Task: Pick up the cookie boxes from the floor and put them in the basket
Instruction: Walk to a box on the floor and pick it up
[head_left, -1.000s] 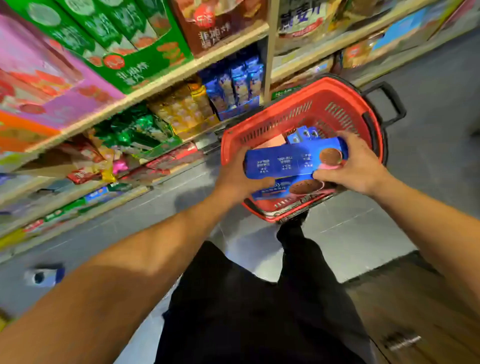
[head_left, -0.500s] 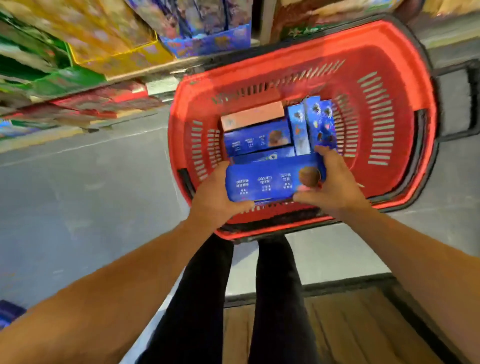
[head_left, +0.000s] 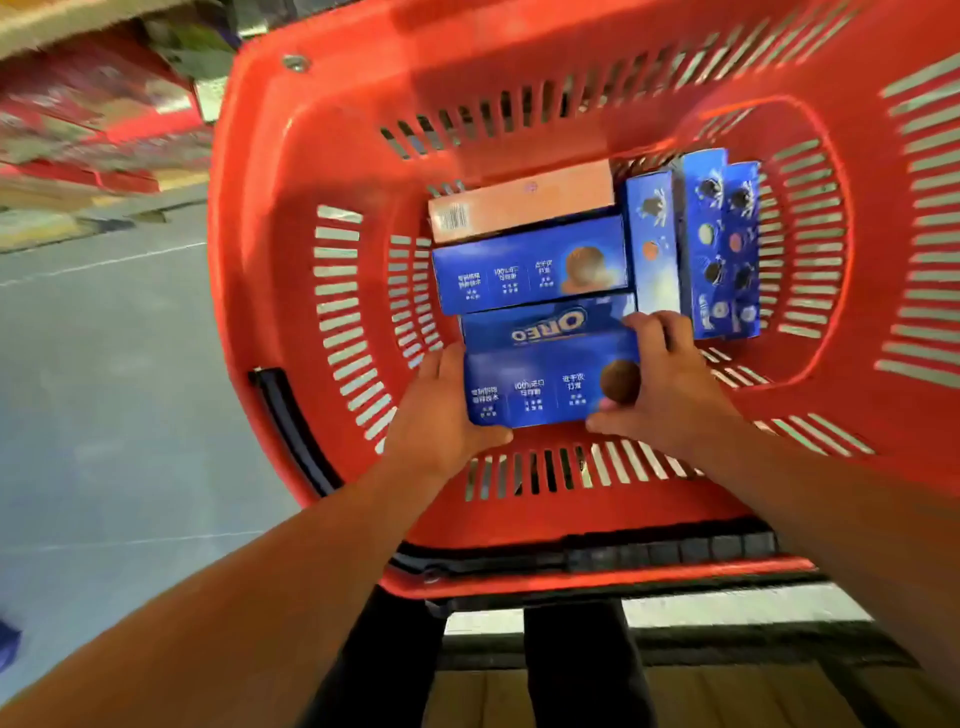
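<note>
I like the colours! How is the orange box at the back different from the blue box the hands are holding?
The orange box lies untouched at the far end of the red basket; the blue held box is gripped by the left hand and right hand at the near end. The orange box shows a barcode; the blue held box shows a brown cookie picture and white text. Both are long, narrow cartons lying crosswise.

1. This is a shop, most likely a supermarket aisle.
2. A red plastic shopping basket (head_left: 291, 260) with slotted walls fills most of the frame.
3. Boxed cookies (head_left: 530, 265) lie stacked inside it.
4. At the upper left, blurred shelves (head_left: 88, 119) hold packaged goods above a grey floor (head_left: 104, 389).
</note>
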